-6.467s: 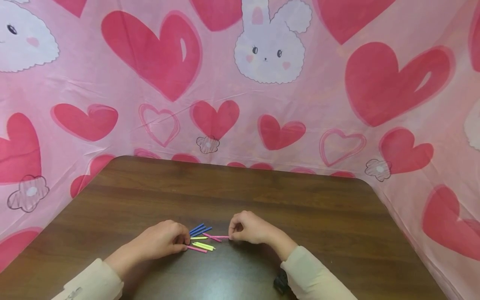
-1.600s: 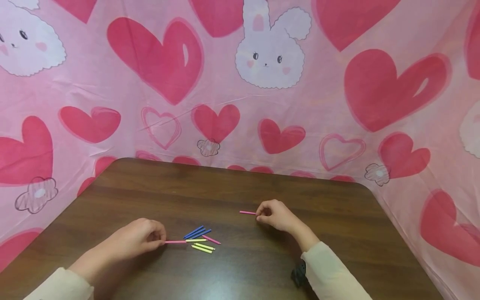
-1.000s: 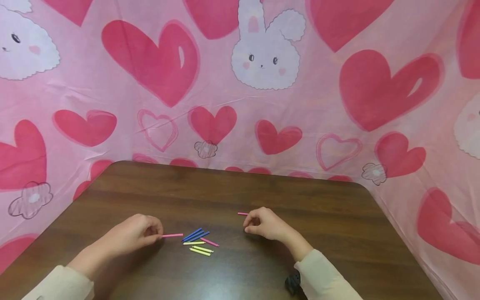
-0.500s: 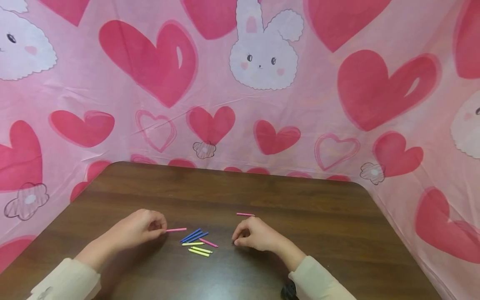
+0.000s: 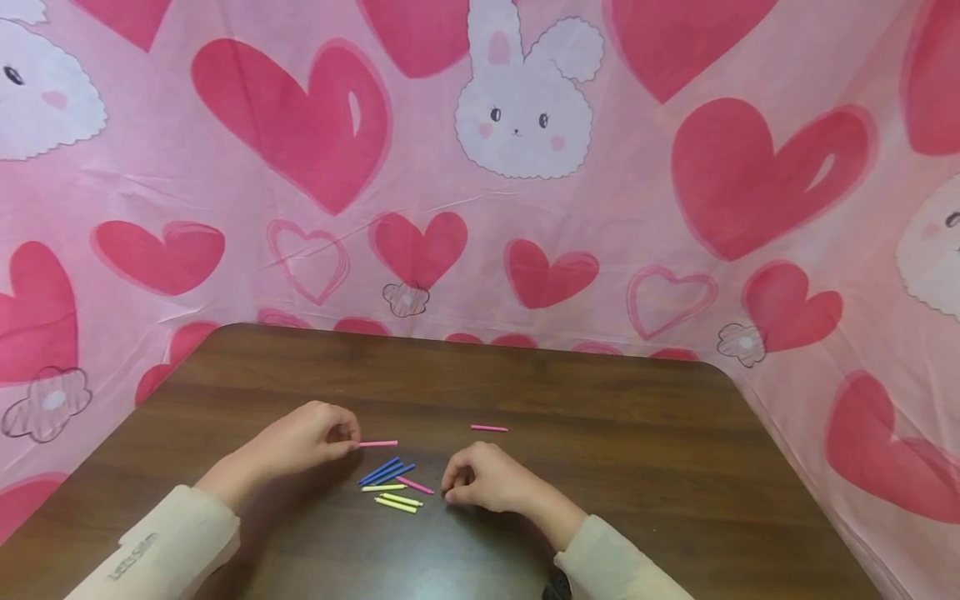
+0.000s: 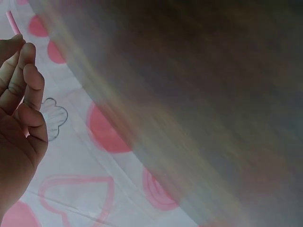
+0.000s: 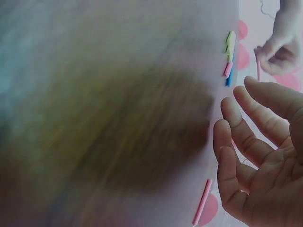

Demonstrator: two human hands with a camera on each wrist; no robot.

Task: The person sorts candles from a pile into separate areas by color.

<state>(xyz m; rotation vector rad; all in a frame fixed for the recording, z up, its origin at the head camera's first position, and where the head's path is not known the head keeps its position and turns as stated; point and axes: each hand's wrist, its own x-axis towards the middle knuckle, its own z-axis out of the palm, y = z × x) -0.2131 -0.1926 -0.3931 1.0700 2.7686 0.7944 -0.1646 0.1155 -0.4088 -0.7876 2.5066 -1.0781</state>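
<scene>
Between thumb and forefinger, my left hand (image 5: 307,437) pinches one end of a thin pink stick (image 5: 379,443), which points right above the pile. The same stick (image 6: 13,22) shows at the fingertips in the left wrist view. My right hand (image 5: 486,477) is just right of the pile, fingers loosely bent and apart, holding nothing. Its fingertips are close to the end of another pink stick (image 5: 415,485). That pile also has three blue sticks (image 5: 378,471) lying slanted and three yellow sticks (image 5: 396,505) nearer me. Farther back, a single pink stick (image 5: 489,428) lies alone.
The brown wooden table (image 5: 600,417) has rounded far corners. Behind it hangs a pink curtain (image 5: 420,183) with hearts and rabbits. A small black object (image 5: 557,586) shows beside the right sleeve.
My right hand has let go of a pink stick at the back, then come left and nearer toward the pile. My left hand has carried its pink stick rightward and farther back.
</scene>
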